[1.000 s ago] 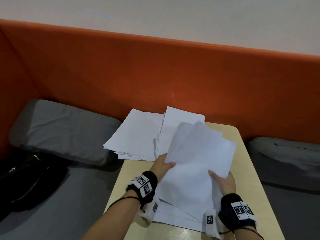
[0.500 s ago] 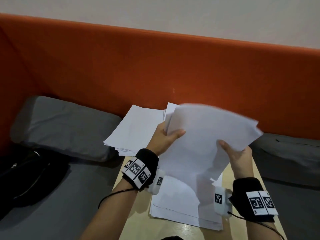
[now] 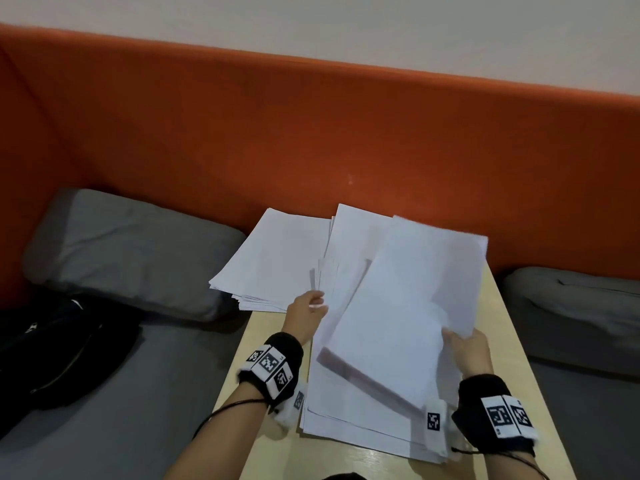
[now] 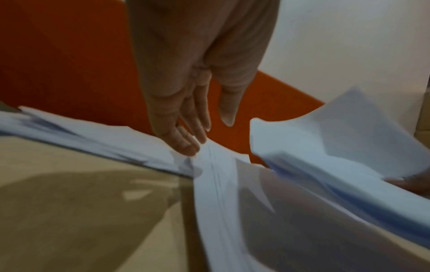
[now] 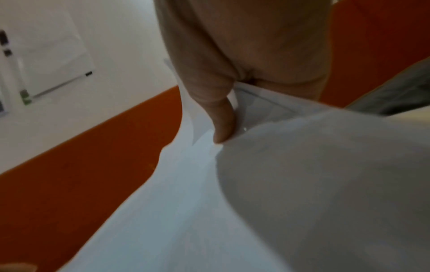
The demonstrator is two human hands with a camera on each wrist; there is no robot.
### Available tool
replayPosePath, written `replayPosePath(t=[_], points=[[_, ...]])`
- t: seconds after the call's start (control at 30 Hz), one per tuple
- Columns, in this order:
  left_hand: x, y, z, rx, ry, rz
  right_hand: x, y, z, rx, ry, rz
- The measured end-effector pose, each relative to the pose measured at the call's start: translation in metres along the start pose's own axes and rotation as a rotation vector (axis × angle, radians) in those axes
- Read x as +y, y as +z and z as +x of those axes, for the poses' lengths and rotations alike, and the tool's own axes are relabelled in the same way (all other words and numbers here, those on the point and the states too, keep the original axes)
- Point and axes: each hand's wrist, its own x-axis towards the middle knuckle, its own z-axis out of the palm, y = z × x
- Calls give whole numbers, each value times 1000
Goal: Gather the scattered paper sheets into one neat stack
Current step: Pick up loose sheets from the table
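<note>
White paper sheets lie in loose piles on a light wooden table [image 3: 266, 344]. One pile [image 3: 277, 261] overhangs the far left corner, a second pile [image 3: 353, 244] sits beside it, and a third pile [image 3: 346, 420] lies nearest me. My right hand [image 3: 450, 336] pinches the right edge of a lifted bundle of sheets [image 3: 408, 306], tilted above the near pile. In the right wrist view the thumb [image 5: 223, 128] presses on that bundle [image 5: 186, 202]. My left hand [image 3: 317, 301] holds nothing. Its straight fingertips [image 4: 186, 145] touch the edge of the lying sheets [image 4: 216, 184].
An orange padded backrest [image 3: 311, 133] rises right behind the table. A grey cushion [image 3: 131, 251] lies to the left and another grey cushion [image 3: 571, 306] to the right. A black bag [image 3: 59, 348] sits on the grey seat at far left.
The bundle, raised high in both hands half a second ago, has come down toward the near pile. My left hand has let go of it and now touches the lying sheets.
</note>
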Motion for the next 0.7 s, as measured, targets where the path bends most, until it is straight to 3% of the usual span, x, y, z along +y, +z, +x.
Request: replayPosePath(t=[0.17, 0.37, 0.53, 0.7], points=[[-20, 13, 2, -74, -60, 200, 26, 14, -4, -165, 130, -351], [-20, 21, 6, -58, -74, 437, 26, 17, -5, -174, 153, -419], [-20, 31, -1, 5, 4, 579, 26, 17, -7, -176, 155, -426], [-19, 33, 5, -82, -73, 510, 27, 18, -6, -180, 152, -433]])
